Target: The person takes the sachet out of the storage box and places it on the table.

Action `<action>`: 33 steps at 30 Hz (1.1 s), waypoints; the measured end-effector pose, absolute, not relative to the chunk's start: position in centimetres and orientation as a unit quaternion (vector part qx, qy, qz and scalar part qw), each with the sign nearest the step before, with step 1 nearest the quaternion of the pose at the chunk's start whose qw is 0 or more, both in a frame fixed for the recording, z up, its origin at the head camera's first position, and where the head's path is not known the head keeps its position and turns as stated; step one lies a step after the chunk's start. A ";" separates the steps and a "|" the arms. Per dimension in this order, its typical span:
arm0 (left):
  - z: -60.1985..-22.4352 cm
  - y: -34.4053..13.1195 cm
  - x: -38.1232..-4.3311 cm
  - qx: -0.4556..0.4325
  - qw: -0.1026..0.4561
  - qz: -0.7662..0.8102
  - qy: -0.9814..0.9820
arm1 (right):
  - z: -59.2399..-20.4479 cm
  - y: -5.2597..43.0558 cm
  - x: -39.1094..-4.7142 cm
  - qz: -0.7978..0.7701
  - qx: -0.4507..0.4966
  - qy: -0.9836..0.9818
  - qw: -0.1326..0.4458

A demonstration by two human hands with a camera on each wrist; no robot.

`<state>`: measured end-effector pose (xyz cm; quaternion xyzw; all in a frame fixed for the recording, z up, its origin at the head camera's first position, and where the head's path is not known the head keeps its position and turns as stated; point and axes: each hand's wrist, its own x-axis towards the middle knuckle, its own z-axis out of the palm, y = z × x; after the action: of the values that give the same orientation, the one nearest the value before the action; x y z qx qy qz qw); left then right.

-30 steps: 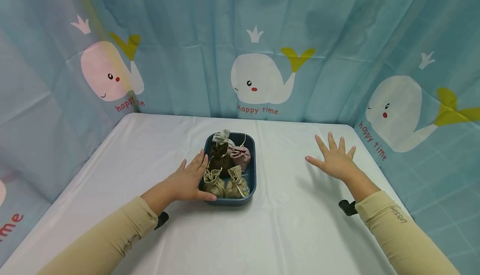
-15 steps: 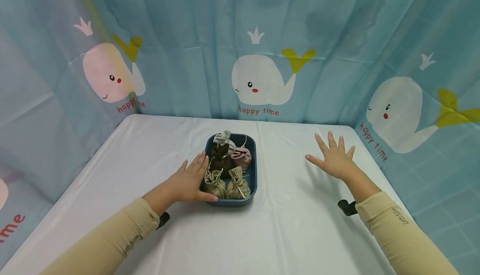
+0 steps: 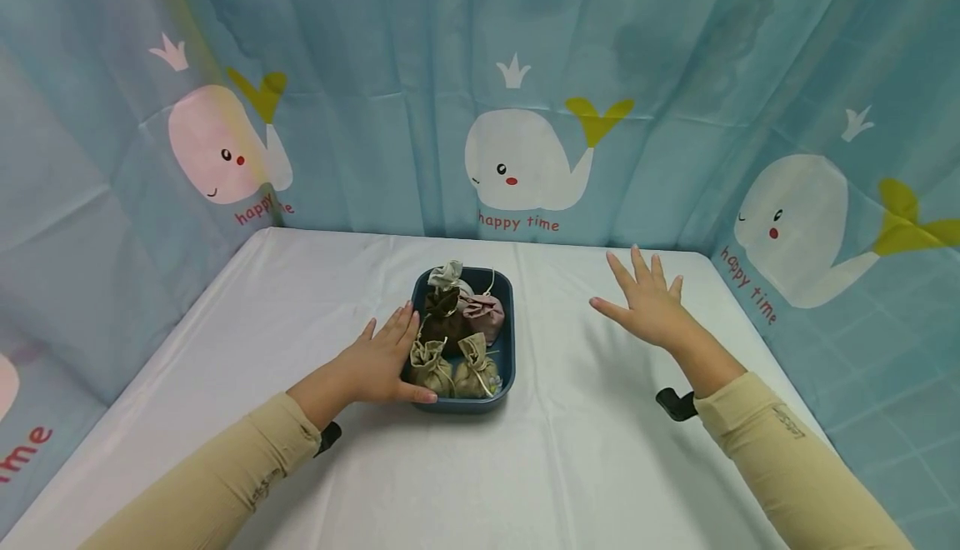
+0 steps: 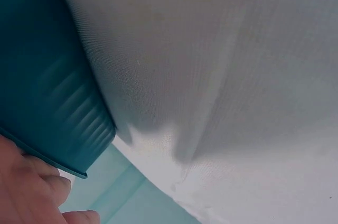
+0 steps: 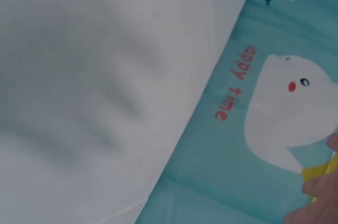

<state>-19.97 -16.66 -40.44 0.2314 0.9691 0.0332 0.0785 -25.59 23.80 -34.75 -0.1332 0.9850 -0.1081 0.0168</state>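
Note:
A dark blue plastic bin (image 3: 508, 350) stands mid-table in the head view, holding several small drawstring pouches. Two khaki pouches (image 3: 474, 371) lie at its near end. Behind them sit a dark brown pouch (image 3: 444, 332), a pink pouch (image 3: 483, 315) and a pale grey one (image 3: 446, 273). My left hand (image 3: 375, 365) rests along the bin's left rim, fingers straight and thumb over the near left corner. The left wrist view shows the bin's ribbed side wall (image 4: 68, 97) above the cloth, fingers by its rim. Spread wide and holding nothing, my right hand (image 3: 647, 304) hovers over the table's right side.
White cloth (image 3: 600, 467) covers the table. A blue curtain (image 3: 360, 117) with printed whales encloses its back and both sides. Beneath each wrist shows a black wrist-worn piece, such as the right one (image 3: 677, 405).
My right hand has moved a little left and away from me, fingers still spread. The left hand and the bin stay as they were, apart from a slight shift of the view.

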 end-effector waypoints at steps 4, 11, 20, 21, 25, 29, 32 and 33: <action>-40.3 -16.6 -19.9 0.232 0.081 0.035 0.969 | -34.2 22.5 -25.6 -0.131 -0.160 0.978 0.009; -40.2 -16.6 -19.9 0.232 0.081 0.038 0.969 | -33.9 19.6 -25.1 -0.167 -0.202 0.965 -0.003; -40.3 -16.6 -19.9 0.229 0.084 0.036 0.969 | -33.6 16.1 -23.8 -0.236 -0.270 0.933 0.013; -40.3 -16.6 -19.9 0.228 0.085 0.035 0.969 | -33.7 15.8 -23.7 -0.246 -0.277 0.929 0.016; -40.4 -16.7 -19.9 0.224 0.087 0.033 0.970 | -34.0 14.5 -23.3 -0.270 -0.295 0.916 0.025; -40.5 -16.7 -20.0 0.225 0.083 0.034 0.970 | -34.4 13.4 -22.9 -0.285 -0.303 0.908 0.047; -40.5 -16.6 -20.0 0.226 0.083 0.036 0.970 | -34.8 12.6 -22.6 -0.294 -0.314 0.900 0.067; -40.5 -16.6 -20.0 0.225 0.083 0.036 0.970 | -34.9 12.3 -22.4 -0.298 -0.319 0.897 0.073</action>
<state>-19.98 -16.62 -40.47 0.2255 0.9701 0.0356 0.0829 -22.44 12.35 -34.92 -0.3189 0.8968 -0.2978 0.0728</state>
